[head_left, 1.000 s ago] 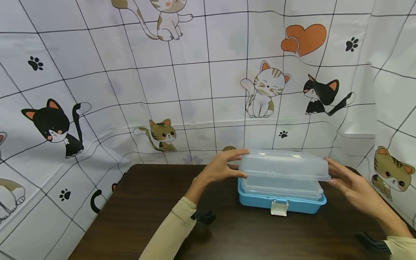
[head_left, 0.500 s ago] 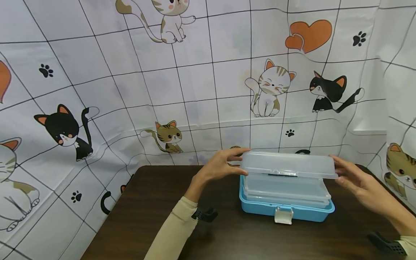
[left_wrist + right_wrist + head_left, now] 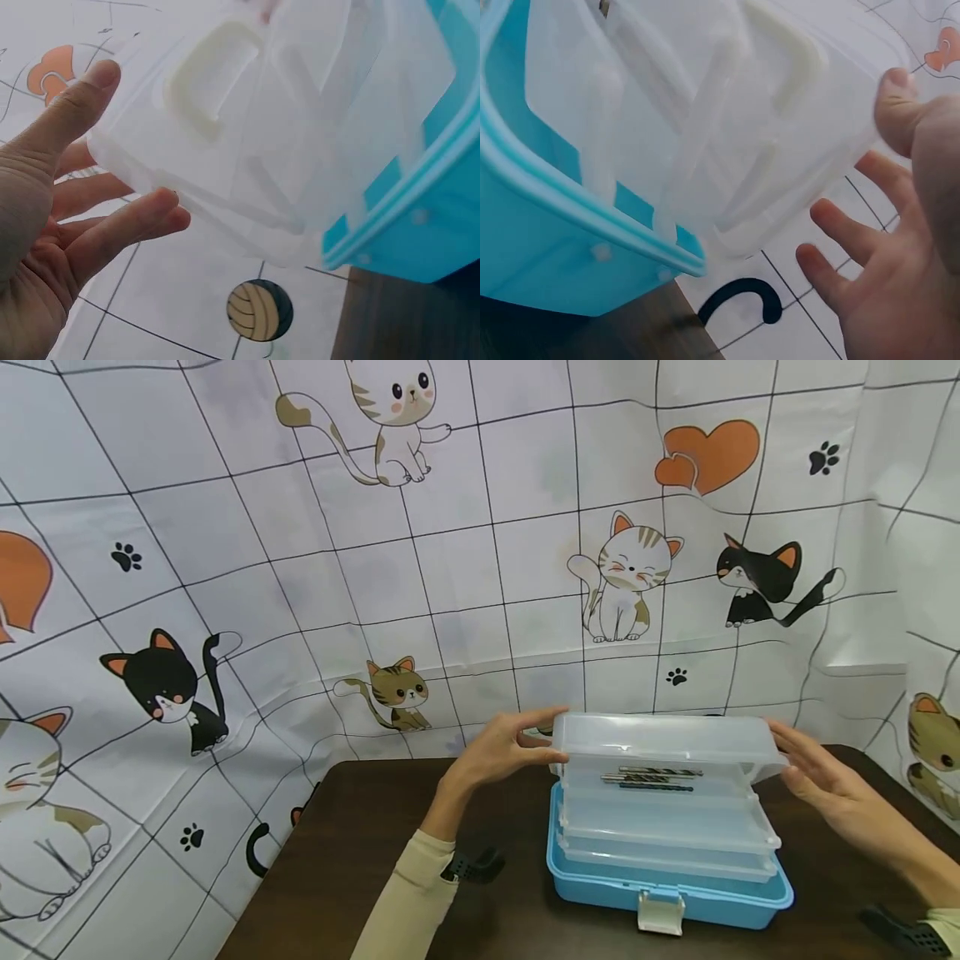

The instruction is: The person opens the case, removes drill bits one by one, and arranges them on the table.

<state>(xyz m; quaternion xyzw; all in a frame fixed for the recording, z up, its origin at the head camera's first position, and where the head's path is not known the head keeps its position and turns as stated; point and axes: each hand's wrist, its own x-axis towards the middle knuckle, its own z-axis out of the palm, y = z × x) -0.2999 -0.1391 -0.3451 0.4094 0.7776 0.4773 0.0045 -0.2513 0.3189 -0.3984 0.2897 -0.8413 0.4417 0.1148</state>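
A light blue toolbox (image 3: pixel 675 902) sits on the dark table, its clear plastic lid (image 3: pixel 667 739) raised and tilted back. Two frosted trays (image 3: pixel 675 827) stand stepped up from the box. Several drill bits (image 3: pixel 652 778) lie in the upper tray. At the lid's left end, my left hand (image 3: pixel 502 747) holds the corner between thumb and fingers. My right hand (image 3: pixel 832 785) holds the opposite end, its thumb tip at the lid's edge. In the right wrist view some fingers (image 3: pixel 840 225) are spread apart from the plastic. The white latch (image 3: pixel 660 914) hangs down in front.
Behind the table (image 3: pixel 337 860) hangs a white sheet (image 3: pixel 450 560) with grid lines and cartoon cats. It also covers the right side, close to my right hand. Each wrist wears a dark strap (image 3: pixel 474 866).
The lid has tilted further back and the trays have risen and spread forward, so the drill bits now show. Both hands stay at the lid's ends. The head view has shifted slightly.
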